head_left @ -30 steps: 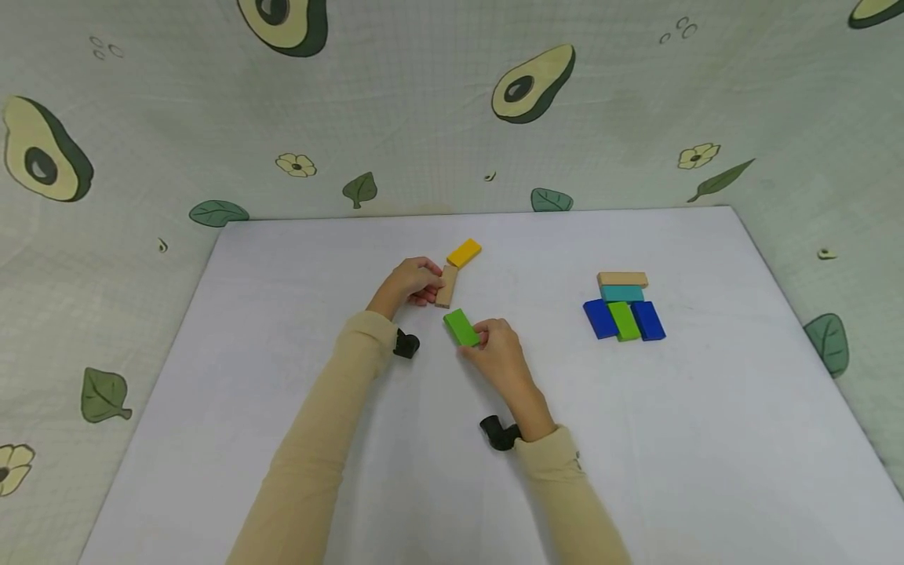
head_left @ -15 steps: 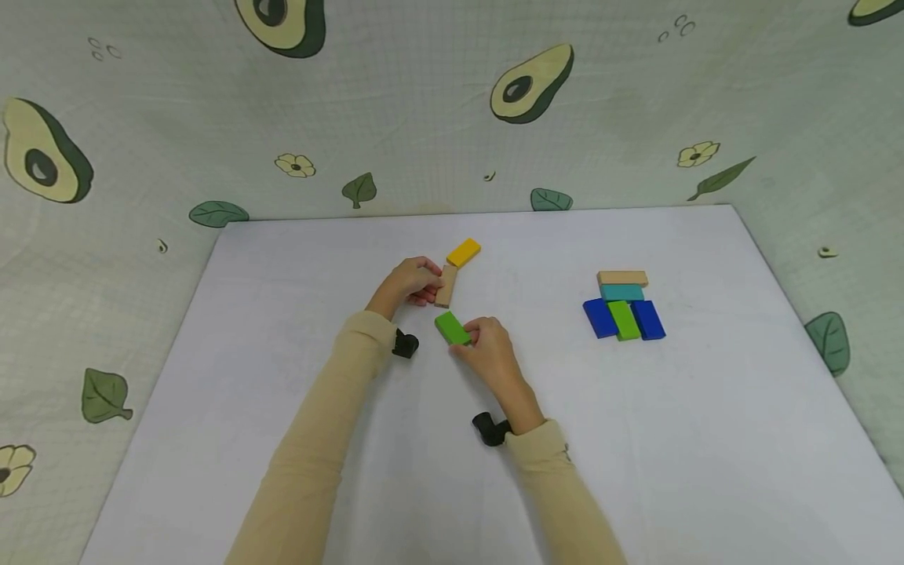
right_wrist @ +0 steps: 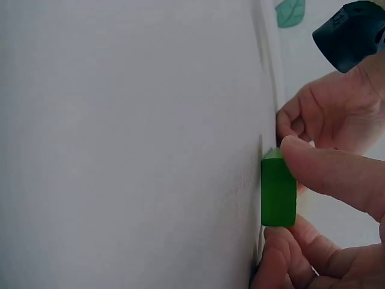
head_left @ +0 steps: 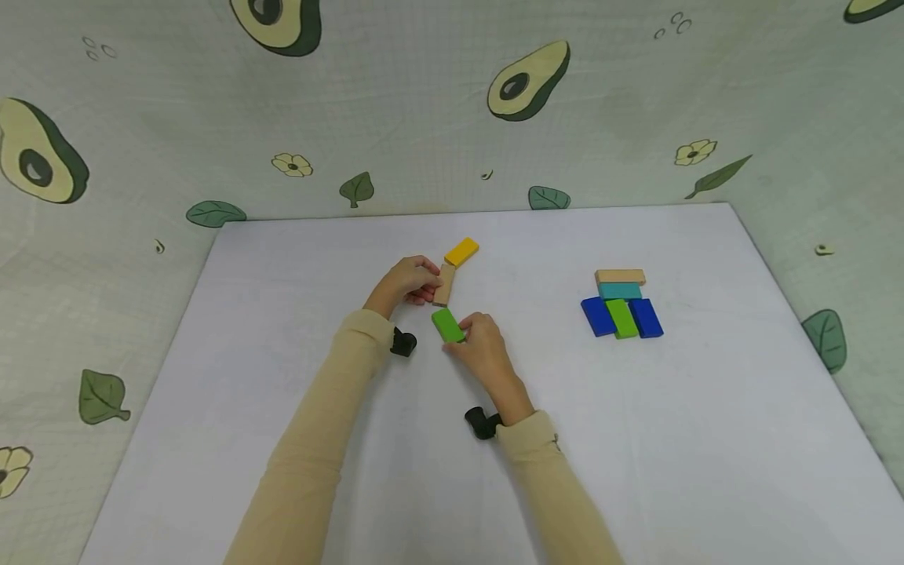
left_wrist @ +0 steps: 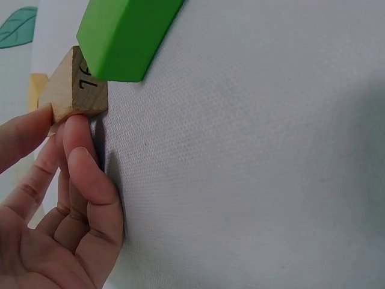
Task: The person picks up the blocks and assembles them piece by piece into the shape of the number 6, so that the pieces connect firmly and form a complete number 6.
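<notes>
My left hand (head_left: 406, 284) pinches a plain wooden block (head_left: 444, 285) by its side, near the middle of the table. In the left wrist view, dark markings show on the end face of this wooden block (left_wrist: 89, 90). A yellow block (head_left: 462, 251) lies at its far end, angled to the right. Between thumb and fingers of my right hand (head_left: 487, 357) is a bright green block (head_left: 448, 325), just below the wooden block's near end and tilted to it. The right wrist view shows the green block (right_wrist: 278, 192) gripped from both sides, close against the table.
Farther right on the white table (head_left: 706, 439) lies a group of blocks: a wooden one (head_left: 620, 276), a teal one (head_left: 620, 291), a second green one (head_left: 621, 318) and two dark blue ones (head_left: 598, 317). An avocado-print cloth (head_left: 424, 102) hangs behind.
My right hand has slid the green block left and slightly away from me, bringing it close to the wooden block's near end; its tilt has varied. My left hand keeps its place.
</notes>
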Available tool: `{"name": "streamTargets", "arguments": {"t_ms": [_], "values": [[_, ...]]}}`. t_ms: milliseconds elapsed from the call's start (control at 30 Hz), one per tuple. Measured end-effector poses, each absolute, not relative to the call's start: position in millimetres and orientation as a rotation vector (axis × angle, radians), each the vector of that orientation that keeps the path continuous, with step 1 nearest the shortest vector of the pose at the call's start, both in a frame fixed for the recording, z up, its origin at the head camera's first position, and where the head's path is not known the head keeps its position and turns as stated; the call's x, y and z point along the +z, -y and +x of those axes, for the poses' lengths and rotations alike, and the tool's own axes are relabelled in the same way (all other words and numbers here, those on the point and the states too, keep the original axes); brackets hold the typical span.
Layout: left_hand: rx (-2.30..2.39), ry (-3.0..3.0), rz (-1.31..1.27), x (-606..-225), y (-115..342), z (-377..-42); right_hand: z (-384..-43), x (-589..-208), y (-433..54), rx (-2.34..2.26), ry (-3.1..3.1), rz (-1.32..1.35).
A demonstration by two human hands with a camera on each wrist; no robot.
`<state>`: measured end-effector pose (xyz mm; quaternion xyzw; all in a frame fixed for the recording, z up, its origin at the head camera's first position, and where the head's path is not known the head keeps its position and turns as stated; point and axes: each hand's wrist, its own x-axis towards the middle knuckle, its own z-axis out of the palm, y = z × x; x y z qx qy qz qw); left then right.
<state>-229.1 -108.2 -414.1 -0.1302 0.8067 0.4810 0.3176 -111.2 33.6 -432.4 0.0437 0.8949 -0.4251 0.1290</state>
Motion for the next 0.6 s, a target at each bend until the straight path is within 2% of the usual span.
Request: {"name": "streamTargets", "arguments": {"t_ms": [600], "values": [[1.243,-2.125,-0.347,-414.6,107.7,-230.4,-115.3,-432.5,-33.9,-1.222,-2.556,0.119]]}}
